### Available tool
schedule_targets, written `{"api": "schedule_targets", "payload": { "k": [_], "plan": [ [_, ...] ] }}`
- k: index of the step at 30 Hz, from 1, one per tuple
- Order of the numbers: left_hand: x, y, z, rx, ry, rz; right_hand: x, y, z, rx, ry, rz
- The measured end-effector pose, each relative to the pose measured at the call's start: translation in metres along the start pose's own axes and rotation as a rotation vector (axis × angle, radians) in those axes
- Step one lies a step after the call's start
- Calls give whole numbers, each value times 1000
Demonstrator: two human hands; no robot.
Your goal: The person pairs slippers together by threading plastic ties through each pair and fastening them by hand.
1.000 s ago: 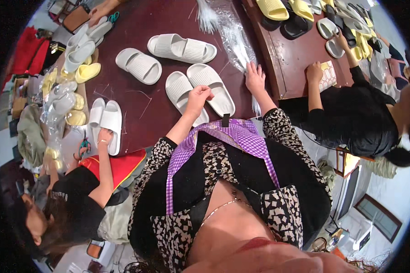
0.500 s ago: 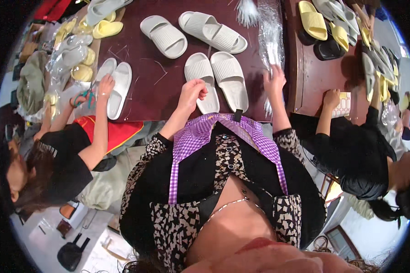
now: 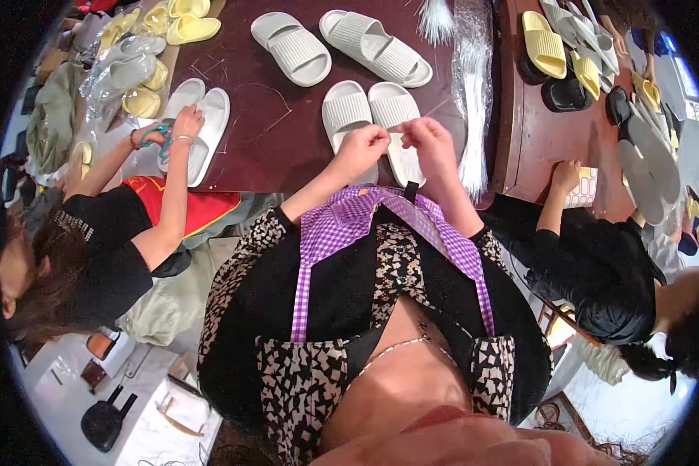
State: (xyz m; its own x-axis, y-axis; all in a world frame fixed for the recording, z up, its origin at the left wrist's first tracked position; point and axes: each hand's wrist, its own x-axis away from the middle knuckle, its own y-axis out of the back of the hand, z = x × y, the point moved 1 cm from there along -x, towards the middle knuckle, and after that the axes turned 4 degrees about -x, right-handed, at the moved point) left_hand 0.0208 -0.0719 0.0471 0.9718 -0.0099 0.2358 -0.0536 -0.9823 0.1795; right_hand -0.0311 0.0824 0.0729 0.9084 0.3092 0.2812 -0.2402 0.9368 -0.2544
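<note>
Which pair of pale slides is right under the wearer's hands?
The side-by-side pair at the near table edge, just beyond the left hand and right hand. The splayed pair lies farther back.

Your left hand (image 3: 363,147) and right hand (image 3: 427,138) sit close together over the near pair of pale slippers (image 3: 373,124), which blocks the surface (image 3: 287,147) straight ahead. Bare surface lies open to your left, up to a co-worker's hand (image 3: 185,124) on another pair. To your right, a heap of clear plastic bags (image 3: 474,93) bars the way.
</note>
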Motion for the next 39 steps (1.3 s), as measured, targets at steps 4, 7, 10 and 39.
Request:
{"api": "schedule_targets", "payload": {
  "k": [4,7,10,39],
  "plan": [
    [11,17,-25,-193,-229,-84,-3,22,32,-295,-31,13],
    [22,24,-30,-349,-498,-141,0,40,37,-155,-46,32],
    [33,24,-19,-536,-658,-27,9,47,28,129,-131,3],
    [-5,4,90,-907,-641,-184,-42,62,-117,837,77,-29]
  ]
}}
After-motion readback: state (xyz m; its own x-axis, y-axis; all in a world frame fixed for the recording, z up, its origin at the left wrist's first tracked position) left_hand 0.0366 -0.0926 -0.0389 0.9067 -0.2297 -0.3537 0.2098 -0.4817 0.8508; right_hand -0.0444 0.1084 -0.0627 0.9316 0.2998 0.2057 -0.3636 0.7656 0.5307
